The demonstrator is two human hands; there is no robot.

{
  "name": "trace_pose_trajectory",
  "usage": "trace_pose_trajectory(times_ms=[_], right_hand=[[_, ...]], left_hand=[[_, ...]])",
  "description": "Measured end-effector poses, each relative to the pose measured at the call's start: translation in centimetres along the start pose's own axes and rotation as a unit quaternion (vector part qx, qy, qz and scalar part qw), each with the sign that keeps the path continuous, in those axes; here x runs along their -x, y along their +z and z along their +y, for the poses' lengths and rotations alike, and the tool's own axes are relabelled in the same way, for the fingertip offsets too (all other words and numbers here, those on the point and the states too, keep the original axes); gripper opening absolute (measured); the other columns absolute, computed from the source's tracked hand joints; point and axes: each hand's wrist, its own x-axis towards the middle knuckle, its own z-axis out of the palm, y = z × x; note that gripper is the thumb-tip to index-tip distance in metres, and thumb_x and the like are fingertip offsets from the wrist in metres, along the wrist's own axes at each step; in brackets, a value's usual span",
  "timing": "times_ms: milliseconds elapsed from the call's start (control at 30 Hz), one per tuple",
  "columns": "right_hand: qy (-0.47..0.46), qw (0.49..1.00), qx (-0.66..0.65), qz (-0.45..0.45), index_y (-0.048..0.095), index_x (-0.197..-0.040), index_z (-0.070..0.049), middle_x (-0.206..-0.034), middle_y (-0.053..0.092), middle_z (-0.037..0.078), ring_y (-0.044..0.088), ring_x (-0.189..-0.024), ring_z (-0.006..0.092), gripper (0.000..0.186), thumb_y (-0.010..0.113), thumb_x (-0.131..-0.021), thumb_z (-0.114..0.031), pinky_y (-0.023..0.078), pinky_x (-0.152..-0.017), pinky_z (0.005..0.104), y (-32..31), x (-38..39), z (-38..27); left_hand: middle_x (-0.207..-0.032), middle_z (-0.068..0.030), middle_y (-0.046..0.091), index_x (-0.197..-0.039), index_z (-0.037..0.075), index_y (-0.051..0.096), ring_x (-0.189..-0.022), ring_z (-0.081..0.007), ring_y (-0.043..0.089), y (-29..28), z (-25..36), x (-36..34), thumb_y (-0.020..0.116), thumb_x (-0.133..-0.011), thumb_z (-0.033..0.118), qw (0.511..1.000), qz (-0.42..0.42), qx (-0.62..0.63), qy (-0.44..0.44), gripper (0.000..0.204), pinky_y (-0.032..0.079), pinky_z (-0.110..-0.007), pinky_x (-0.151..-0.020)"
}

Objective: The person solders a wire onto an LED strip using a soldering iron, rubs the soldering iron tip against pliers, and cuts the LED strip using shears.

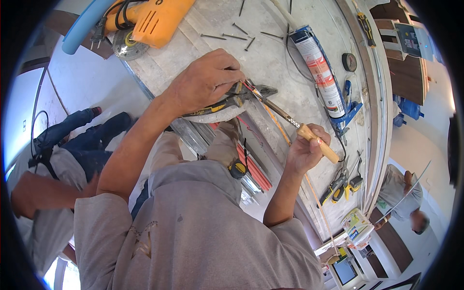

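Observation:
My right hand (305, 153) is closed around the wooden handle of a soldering iron (285, 116), whose metal shaft points up and left toward my other hand. Near the iron's tip, my left hand (205, 79) is pinched on a thin wire (247, 85) that shows some red. Whether tip and wire touch, I cannot make out. Beneath the left hand, black-and-yellow pliers (212, 107) lie at the edge of the worktable (183, 63), partly covered by the hand.
Several loose screws (235, 36) and an orange power tool (162, 19) lie at the far side. A caulking gun with a cartridge (319, 70), black tape (349, 62) and more pliers (336, 186) are to the right. People stand at left (53, 179) and right (401, 193).

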Motion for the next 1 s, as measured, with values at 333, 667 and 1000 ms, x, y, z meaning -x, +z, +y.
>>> trace_pose_trajectory(times_ms=[333,667,1000], right_hand=[[-0.008,1.0,0.013,-0.001,0.055,-0.099,-0.001,-0.092,0.053,0.016,0.051,-0.082,0.0212,0.024,0.062,-0.081,-0.016,0.047,-0.07,0.0304,0.01,-0.03,0.06],[0.006,1.0,-0.003,-0.023,0.057,-0.1,-0.003,-0.094,0.057,0.013,0.058,-0.086,0.022,0.024,0.063,-0.084,-0.018,0.05,-0.076,0.0332,-0.32,-0.08,-0.08],[0.01,1.0,-0.015,-0.015,0.057,-0.1,-0.003,-0.095,0.057,0.013,0.058,-0.088,0.0217,0.024,0.063,-0.083,-0.018,0.051,-0.078,0.0328,0.05,-0.01,-0.24]], left_hand=[[-0.088,-0.0092,0.059,-0.093,0.004,0.066,-0.087,-0.0274,0.057,-0.07,0.2,-0.08,0.066,-0.077,0.0,1.0,-0.01,-0.007,-0.012,0.016,0.049,-0.036,-0.076],[-0.092,-0.0089,0.059,-0.099,0.004,0.066,-0.089,-0.0275,0.056,-0.14,0.44,-0.09,0.065,-0.075,-0.005,0.999,-0.031,-0.019,-0.022,0.026,0.048,-0.036,-0.077],[-0.092,-0.009,0.059,-0.099,0.004,0.066,-0.089,-0.0276,0.056,-0.09,0.48,0.09,0.064,-0.077,-0.005,0.999,-0.021,-0.025,-0.033,0.023,0.048,-0.036,-0.077]])
